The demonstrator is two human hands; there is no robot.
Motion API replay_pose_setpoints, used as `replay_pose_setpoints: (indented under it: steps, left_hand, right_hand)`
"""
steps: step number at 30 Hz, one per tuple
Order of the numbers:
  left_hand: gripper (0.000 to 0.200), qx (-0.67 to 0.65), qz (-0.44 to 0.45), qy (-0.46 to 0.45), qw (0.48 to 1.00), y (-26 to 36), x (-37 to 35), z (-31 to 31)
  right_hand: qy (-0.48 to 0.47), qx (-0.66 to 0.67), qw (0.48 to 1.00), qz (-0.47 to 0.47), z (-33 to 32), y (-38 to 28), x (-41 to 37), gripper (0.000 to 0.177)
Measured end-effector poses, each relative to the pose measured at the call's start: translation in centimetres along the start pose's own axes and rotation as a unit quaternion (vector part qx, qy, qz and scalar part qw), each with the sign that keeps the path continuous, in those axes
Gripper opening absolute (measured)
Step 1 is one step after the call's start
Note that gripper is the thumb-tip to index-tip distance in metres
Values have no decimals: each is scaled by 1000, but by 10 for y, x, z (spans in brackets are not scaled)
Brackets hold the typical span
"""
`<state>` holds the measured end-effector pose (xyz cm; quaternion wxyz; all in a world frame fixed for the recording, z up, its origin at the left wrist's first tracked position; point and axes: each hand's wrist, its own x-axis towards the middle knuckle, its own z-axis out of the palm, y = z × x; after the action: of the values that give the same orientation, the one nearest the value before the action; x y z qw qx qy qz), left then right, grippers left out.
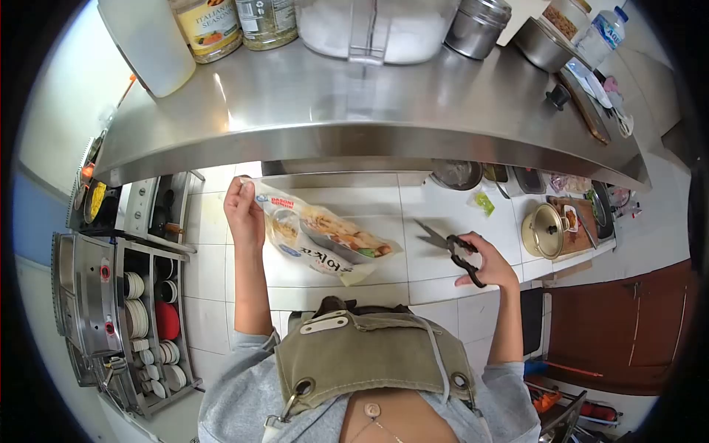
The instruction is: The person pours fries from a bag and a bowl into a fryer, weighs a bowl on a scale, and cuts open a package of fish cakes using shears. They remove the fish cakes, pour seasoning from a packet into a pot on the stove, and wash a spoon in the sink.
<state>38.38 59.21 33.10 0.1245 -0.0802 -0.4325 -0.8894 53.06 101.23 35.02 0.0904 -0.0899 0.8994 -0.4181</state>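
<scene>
My left hand (245, 210) pinches the upper corner of a printed plastic food packet (325, 236). The packet hangs slanting down to the right above the white tiled counter (369, 198); pictures of food and Korean lettering show on its front. In my right hand (489, 260) is a pair of black-handled scissors (452, 245), with my fingers through the handles. The scissors' blades are parted and point up and left, a short way from the packet's right end and not touching it.
A steel shelf (354, 96) with jars and containers spans the space ahead, above the counter. To the right stand a lidded gold pot (545, 229) and a wooden board (577, 235) with a knife. A plate rack (151, 317) and a stove (136, 210) are on the left.
</scene>
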Motion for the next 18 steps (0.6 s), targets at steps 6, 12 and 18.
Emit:
replay_pose_setpoints:
  steps: [6,12,18]
  left_hand:
    - [6,-12,17,-29,999,-5,2,-2]
    - [9,-15,34,1,999,-7,0,-7]
    - [7,-8,35,16,999,3,-1,-6]
  right_hand:
    - [-5,-92,995,39,7,-39,-13,82]
    - [16,-128,991,17,15,-60,6,71]
    - [-19,-187,980,65,8,-66,18,59]
